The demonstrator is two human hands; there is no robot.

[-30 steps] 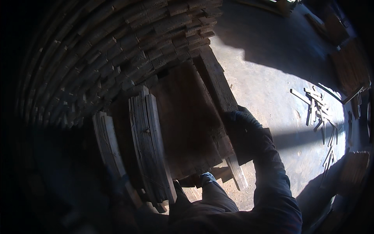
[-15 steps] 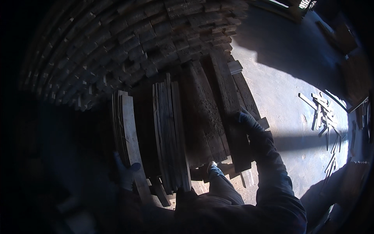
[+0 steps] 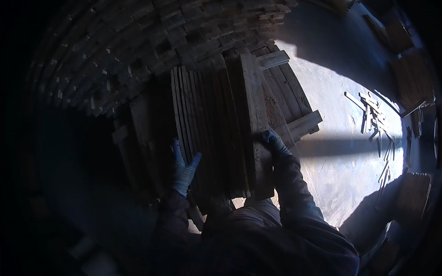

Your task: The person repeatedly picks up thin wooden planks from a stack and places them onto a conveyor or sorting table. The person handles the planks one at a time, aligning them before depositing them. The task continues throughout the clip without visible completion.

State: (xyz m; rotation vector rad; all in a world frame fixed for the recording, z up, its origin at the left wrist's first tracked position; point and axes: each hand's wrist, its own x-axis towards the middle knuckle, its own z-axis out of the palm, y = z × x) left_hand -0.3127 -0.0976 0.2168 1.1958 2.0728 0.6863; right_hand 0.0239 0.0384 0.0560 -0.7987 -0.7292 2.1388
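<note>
Several long wooden boards (image 3: pixel 205 119) stand side by side on edge in a tight row in front of me. My left hand (image 3: pixel 185 171), in a light glove, is at the near left side of this row, thumb and fingers spread apart against the outer boards. At the row's right end is a paler, thicker board (image 3: pixel 252 99). My right hand (image 3: pixel 275 141), also gloved, has its fingers bent over that board's right edge. Its fingertips are partly lost in shadow.
A tall stack of lumber (image 3: pixel 184 32) rises at the far side. Flat boards on crosspieces (image 3: pixel 304 123) lie to the right. Loose wood strips (image 3: pixel 375 112) are scattered on the sunlit concrete floor (image 3: pixel 331 170). Deep shadow hides the left.
My left hand has moved right, from a separate board group to the main row. The boards now stand closer together, and the right-end board is more upright. My right hand has shifted slightly left.
</note>
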